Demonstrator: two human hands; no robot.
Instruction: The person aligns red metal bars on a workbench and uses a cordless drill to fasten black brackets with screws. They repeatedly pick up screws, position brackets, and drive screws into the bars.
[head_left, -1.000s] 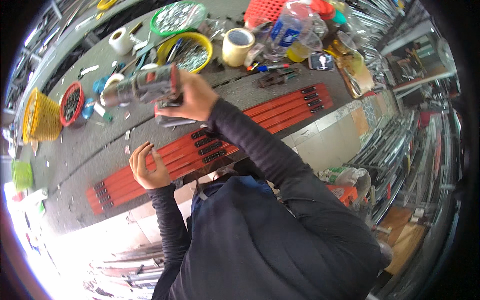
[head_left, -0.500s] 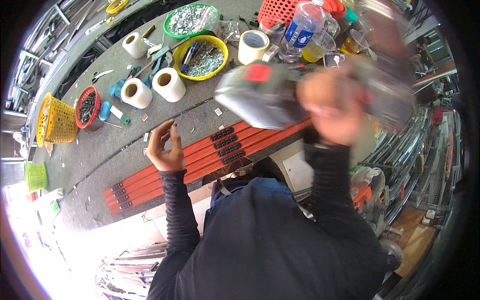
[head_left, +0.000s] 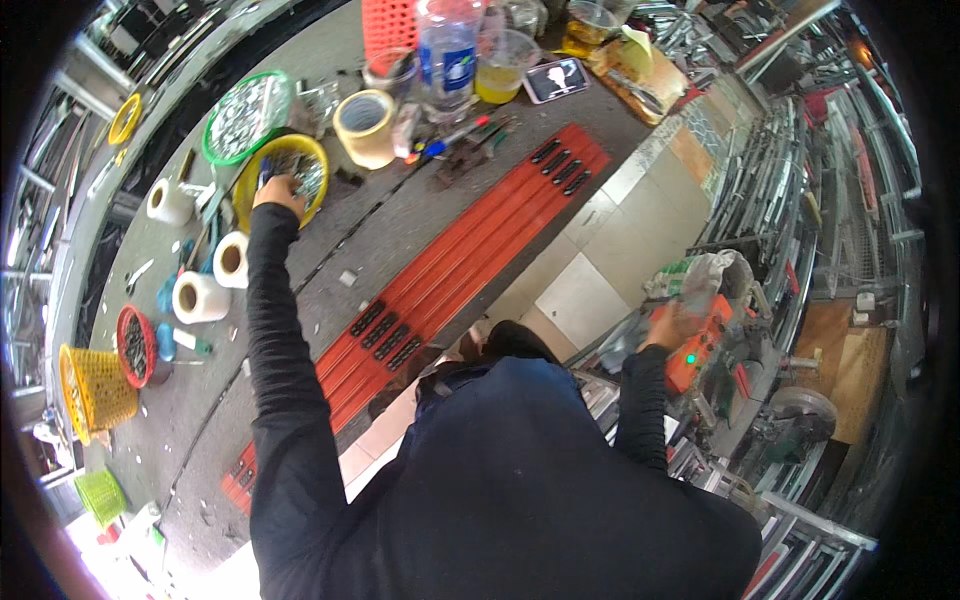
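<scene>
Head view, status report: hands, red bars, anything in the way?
Left hand at yellow bowl of fasteners, grip unclear. Right hand blurred beside orange machine. Red bars on workbench, partly hidden by left sleeve.

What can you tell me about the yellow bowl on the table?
The yellow bowl is round, open-topped and looks plastic. It stands on the grey tabletop, partly filled with small, shiny, metal-looking pieces. A dark blue, pen-like object shows inside its rim. The left hand reaches over its near side; what the fingertips touch is hidden.
</scene>
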